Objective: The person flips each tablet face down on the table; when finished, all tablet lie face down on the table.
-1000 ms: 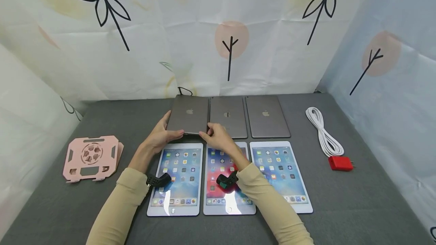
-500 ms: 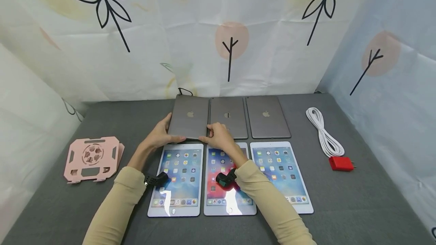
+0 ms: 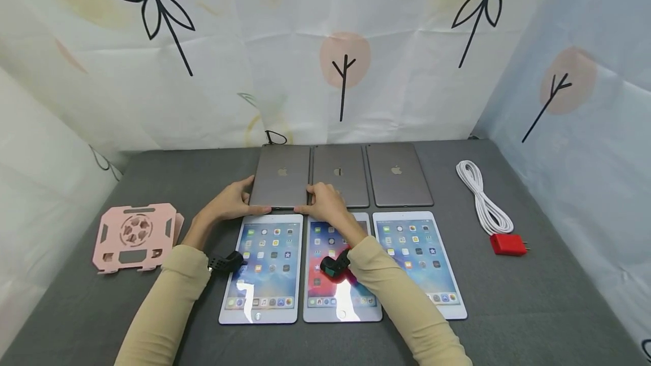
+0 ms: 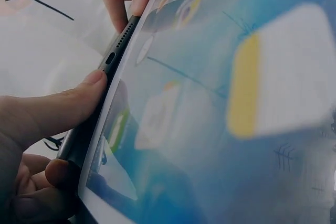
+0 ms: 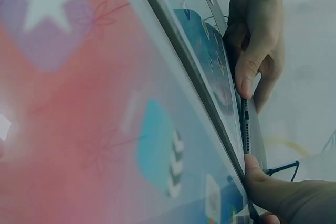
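Observation:
A grey tablet lies back side up, at the left of the back row. My left hand holds its left near corner, thumb along the near edge. My right hand holds the right near corner, thumb also on that edge. Between the thumbs, the left wrist view shows the charging port and speaker holes. Just in front lies a white tablet, its screen lit. The left hand's fingers are curled at the tablet's side in the left wrist view; the right hand's fingers are partly hidden.
Two more grey tablets lie to the right in the back row. Two more lit white tablets continue the front row. A pink stand sits left. A coiled white cable and red charger lie right. Cloth walls border the table.
The left grey tablet's near edge has come down and slightly toward me, now level with its neighbours. Both hands moved with it, the left one dropping lower.

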The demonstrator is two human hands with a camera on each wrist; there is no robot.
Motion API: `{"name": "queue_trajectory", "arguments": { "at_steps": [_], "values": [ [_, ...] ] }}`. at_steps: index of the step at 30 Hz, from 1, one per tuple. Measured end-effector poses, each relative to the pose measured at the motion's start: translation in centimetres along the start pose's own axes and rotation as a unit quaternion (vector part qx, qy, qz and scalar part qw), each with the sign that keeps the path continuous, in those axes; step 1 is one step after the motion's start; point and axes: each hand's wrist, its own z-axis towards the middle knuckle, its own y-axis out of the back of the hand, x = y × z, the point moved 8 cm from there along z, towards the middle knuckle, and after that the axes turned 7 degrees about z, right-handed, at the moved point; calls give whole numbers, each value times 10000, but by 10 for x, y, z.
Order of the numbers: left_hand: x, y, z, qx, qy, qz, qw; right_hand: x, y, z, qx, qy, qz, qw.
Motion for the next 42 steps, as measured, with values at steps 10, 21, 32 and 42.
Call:
{"name": "queue_trajectory", "arguments": {
  "at_steps": [10, 21, 32, 42],
  "values": [
    [4, -1, 0, -60, -206, -60, 9998, 0, -1, 0, 12, -32, -277, 9996],
    [6, -1, 1, -162, -355, -231, 9990, 2, 0, 0, 69, 13, -379, 9993],
    [9, -2, 2, -254, -331, -353, 9985, 1, -2, -1, 83, 51, -304, 9995],
    [10, -1, -4, -459, -377, -546, 9967, 1, -1, -2, 166, 154, -233, 9995]
  ]
}}
